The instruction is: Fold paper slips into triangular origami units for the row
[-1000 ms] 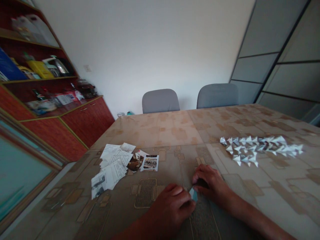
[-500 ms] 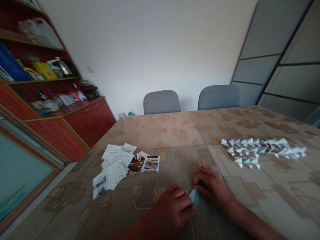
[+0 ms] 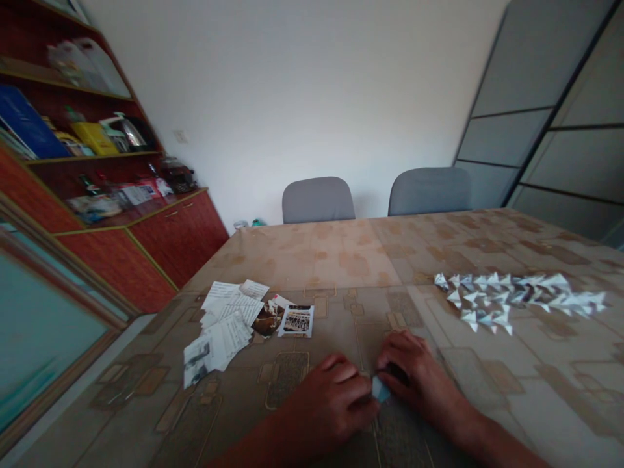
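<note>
Between my two hands, low over the near middle of the table, is a small light-blue folded piece of paper (image 3: pixel 379 389). My left hand (image 3: pixel 338 400) has its fingers curled and pinches the paper's left side. From the right, my right hand (image 3: pixel 412 367) grips its upper edge with thumb and fingertips. Much of the paper is covered by my fingers, so its full shape is hidden. Beyond my left hand lies a loose pile of printed paper slips (image 3: pixel 227 325), with a photo-like picture (image 3: pixel 296 321) at its right end.
Several folded paper pieces (image 3: pixel 482 299) with pointed tips stand in rows at the right of the patterned table (image 3: pixel 341 253). Two grey chairs (image 3: pixel 319 199) are behind the far edge. A red-brown cabinet (image 3: pixel 180 240) with filled shelves stands at the left.
My fingers have shifted slightly around the blue paper, and less of it shows now. The whole view has moved a little; the slips and the folded rows lie as before.
</note>
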`<state>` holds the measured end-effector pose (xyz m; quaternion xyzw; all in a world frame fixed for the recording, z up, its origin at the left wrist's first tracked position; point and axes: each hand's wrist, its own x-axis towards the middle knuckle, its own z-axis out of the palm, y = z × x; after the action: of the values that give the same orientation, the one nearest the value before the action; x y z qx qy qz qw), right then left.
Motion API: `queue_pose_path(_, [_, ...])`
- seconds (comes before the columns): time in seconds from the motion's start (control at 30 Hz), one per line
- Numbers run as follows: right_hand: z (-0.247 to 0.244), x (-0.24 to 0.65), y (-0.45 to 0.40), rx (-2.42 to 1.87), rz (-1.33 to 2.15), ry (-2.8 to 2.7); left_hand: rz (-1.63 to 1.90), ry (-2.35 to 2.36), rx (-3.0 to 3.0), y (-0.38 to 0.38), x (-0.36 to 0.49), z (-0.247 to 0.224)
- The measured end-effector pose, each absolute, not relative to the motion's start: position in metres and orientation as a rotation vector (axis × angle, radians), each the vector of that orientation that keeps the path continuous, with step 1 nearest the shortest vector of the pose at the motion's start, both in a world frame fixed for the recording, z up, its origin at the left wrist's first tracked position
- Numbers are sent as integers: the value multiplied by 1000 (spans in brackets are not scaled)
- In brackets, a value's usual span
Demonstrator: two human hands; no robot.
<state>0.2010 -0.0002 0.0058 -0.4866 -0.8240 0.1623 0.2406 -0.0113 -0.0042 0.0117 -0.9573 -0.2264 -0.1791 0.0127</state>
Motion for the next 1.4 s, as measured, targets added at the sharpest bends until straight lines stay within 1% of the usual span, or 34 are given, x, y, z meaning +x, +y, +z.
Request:
queue_pose_path(0.13, [6, 203, -2, -1491, 372, -2247, -557, -761, -2964, -5, -13, 11])
queue_pose_path(0.4, [2, 184, -11, -1551, 376, -2154, -536, -731, -2864, -8, -12, 8])
queue_pose_path(0.57, [0, 182, -10, -1623, 369, -2113, -621, -797, -2858, -13, -10, 5])
queue_pose_path(0.7, [-1, 185, -8, -1608, 392, -2118, -607, -853, -2878, -16, -9, 4])
queue_pose_path(1.07, [-3, 180, -12, -1608, 301, -2103, -596, -770, -2904, -15, -16, 5])
queue_pose_path(1.4, [-2, 182, -14, -1559, 327, -2150, -539, -717, -2918, -16, -24, 7])
